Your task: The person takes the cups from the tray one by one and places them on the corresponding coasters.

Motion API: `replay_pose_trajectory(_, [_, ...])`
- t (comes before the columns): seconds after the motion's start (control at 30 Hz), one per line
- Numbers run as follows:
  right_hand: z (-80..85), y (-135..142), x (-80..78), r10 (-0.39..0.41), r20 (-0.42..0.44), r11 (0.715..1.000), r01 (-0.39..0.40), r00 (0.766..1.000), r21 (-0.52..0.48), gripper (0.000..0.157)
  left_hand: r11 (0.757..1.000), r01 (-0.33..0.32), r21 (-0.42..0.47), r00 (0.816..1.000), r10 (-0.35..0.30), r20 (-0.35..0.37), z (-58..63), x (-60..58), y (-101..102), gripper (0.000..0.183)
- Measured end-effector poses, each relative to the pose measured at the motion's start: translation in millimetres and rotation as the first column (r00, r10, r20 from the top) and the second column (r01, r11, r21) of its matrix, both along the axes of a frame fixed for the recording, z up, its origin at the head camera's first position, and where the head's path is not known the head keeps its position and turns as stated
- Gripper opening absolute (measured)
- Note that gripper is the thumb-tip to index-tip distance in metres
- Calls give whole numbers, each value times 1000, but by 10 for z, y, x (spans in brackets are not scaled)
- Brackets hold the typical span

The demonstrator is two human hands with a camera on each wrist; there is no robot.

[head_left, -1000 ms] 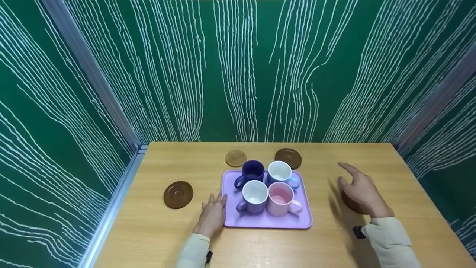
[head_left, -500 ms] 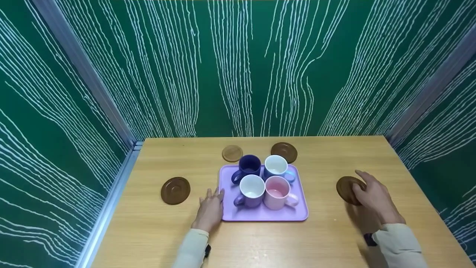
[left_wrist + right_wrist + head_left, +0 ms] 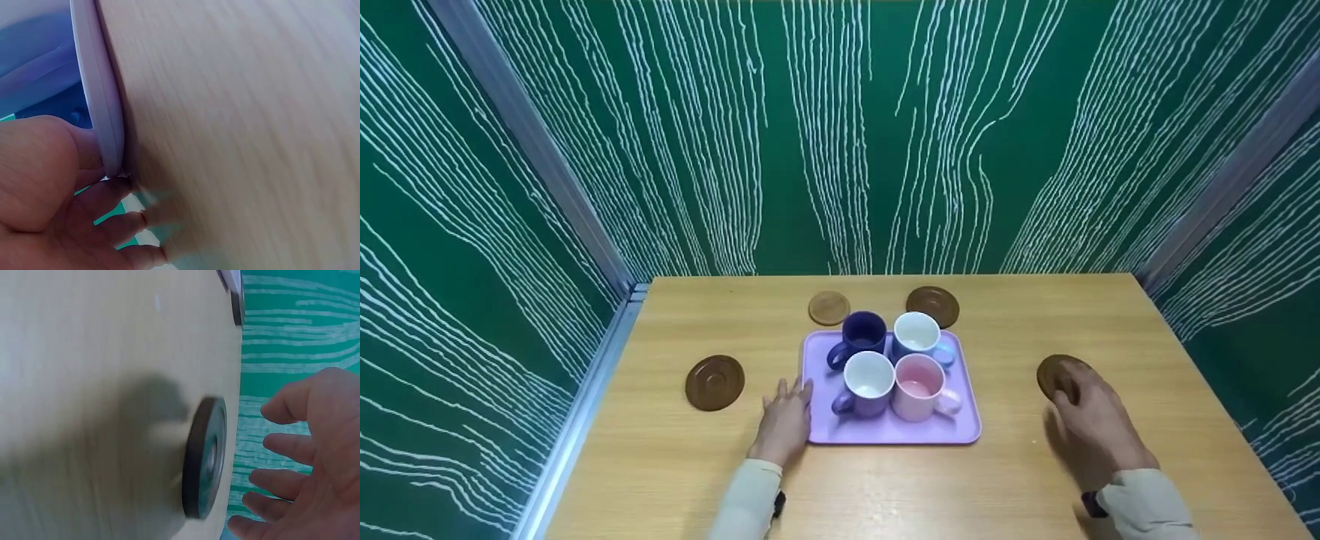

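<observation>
My left hand [image 3: 781,429] rests at the left edge of a lilac tray [image 3: 829,431], fingers spread. In the left wrist view the thumb is partly hidden behind the tray's rim [image 3: 107,129], and other fingertips reach the table outside it. Several mugs stand on the tray: a navy mug [image 3: 864,334], a white-lined blue mug [image 3: 916,334], a white-lined purple mug [image 3: 870,379] and a pink mug [image 3: 919,386]. My right hand [image 3: 1099,420] hovers over a dark brown round coaster [image 3: 1048,376]. In the right wrist view a gap separates its loosely bent fingers from the coaster [image 3: 194,467].
Another dark coaster [image 3: 715,382] lies left of the tray. Behind the tray are a light wooden disc [image 3: 829,308] and a dark coaster [image 3: 934,306]. Green walls with white lines stand around the wooden table [image 3: 900,495].
My right hand has come lower and swung from the coaster's right side to over its near part. The left hand stays at the tray edge. The head view has shifted slightly.
</observation>
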State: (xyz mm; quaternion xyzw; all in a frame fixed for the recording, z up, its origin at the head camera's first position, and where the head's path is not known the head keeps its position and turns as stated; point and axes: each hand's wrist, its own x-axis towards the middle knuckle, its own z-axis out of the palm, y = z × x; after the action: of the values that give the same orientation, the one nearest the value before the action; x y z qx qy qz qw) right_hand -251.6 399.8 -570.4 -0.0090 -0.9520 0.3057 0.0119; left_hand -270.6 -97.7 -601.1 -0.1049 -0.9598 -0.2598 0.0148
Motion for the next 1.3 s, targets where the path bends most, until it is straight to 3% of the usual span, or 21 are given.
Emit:
replay_pose_trajectory(0.37, [-92, -632, 16, 85, -102, 996, -87, 991, -17, 57, 1000, -2, -5, 1000, 2, -1, 13, -27, -16, 42])
replay_pose_trajectory(0.6, [-226, -961, -39, 153, -200, 988, -152, 968, 19, 51, 999, 18, -35, 999, -20, -41, -2, -29, -7, 42])
replay_pose_trajectory(0.93, [-330, -1138, -76, 196, -174, 980, -189, 965, 54, 47, 999, 18, -40, 1000, -19, -24, 9, -5, 12, 42])
replay_pose_trajectory(1.3, [-356, -1221, -72, 166, -145, 982, -149, 975, 120, 45, 999, 20, -41, 999, -21, -31, -5, -20, 5, 42])
